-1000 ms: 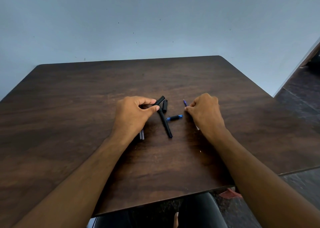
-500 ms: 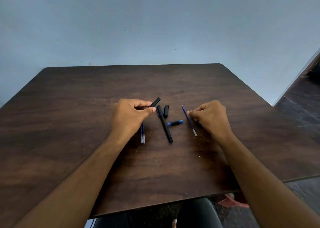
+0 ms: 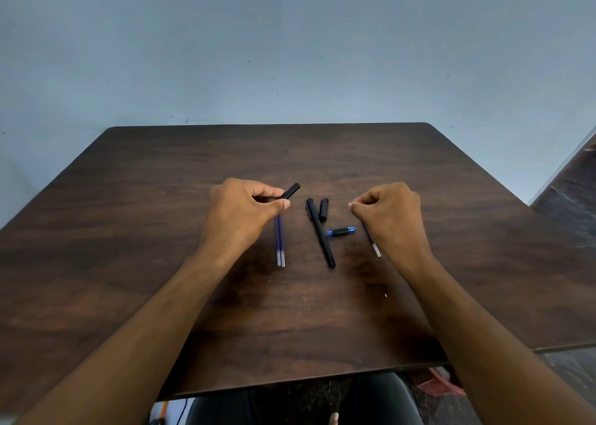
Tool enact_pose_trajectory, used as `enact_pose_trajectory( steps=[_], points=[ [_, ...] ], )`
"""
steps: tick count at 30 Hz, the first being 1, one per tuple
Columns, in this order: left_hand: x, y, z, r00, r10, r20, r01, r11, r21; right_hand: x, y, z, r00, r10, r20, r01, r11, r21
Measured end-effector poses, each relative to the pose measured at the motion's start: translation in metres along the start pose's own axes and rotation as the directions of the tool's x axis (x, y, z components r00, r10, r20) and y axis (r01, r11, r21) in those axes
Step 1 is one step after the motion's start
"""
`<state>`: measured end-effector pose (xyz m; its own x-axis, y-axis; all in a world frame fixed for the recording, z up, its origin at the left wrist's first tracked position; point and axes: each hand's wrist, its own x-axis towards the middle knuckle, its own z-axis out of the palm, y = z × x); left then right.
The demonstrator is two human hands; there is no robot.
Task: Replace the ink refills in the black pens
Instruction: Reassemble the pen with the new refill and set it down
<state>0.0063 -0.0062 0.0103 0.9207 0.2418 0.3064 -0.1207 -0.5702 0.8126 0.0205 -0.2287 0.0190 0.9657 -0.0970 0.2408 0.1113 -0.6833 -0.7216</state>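
Note:
My left hand (image 3: 245, 211) grips a black pen barrel (image 3: 292, 190), whose far end sticks out past thumb and forefinger. Two blue ink refills (image 3: 280, 244) lie side by side on the table just below that hand. A whole black pen (image 3: 320, 231) lies in the middle, with a black cap (image 3: 323, 209) beside its far end and a blue-tipped pen section (image 3: 342, 231) to its right. My right hand (image 3: 390, 218) is curled, thumb and forefinger pinched at the far end of another blue refill (image 3: 374, 247). Most of that refill is hidden under the hand.
Everything lies on a dark wooden table (image 3: 161, 263) set against a pale blue wall (image 3: 290, 53). The table's near edge is over my lap. Dark floor shows at the right (image 3: 567, 198).
The view has tilted up, so the table sits lower in frame. My right hand has shifted left over the refill, hiding its upper part. The left hand keeps its grip on the barrel.

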Motion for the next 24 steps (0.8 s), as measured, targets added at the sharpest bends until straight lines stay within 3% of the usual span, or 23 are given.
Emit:
enact_pose_trajectory(
  steps=[5, 10, 17, 24],
  points=[
    [-0.004, -0.013, -0.013, 0.999, -0.038, -0.018, 0.038, 0.999, 0.015, -0.008, -0.034, 0.027, 0.985, -0.012, 0.175, 0.013, 1.000, -0.005],
    [-0.007, -0.024, -0.020, 0.995, -0.036, -0.089, 0.037, 0.999, 0.007, -0.005, -0.060, 0.063, 0.931, 0.094, 0.351, 0.003, 0.964, -0.266],
    [-0.009, -0.036, -0.018, 0.990, -0.078, -0.118, 0.070, 0.995, -0.075, 0.002, -0.072, 0.086, 0.940, 0.150, 0.307, -0.040, 0.941, -0.336],
    [-0.009, -0.038, -0.014, 0.995, -0.049, -0.084, 0.044, 0.998, -0.054, 0.009, -0.078, 0.089, 0.881, 0.250, 0.403, -0.072, 0.910, -0.408]
  ],
)
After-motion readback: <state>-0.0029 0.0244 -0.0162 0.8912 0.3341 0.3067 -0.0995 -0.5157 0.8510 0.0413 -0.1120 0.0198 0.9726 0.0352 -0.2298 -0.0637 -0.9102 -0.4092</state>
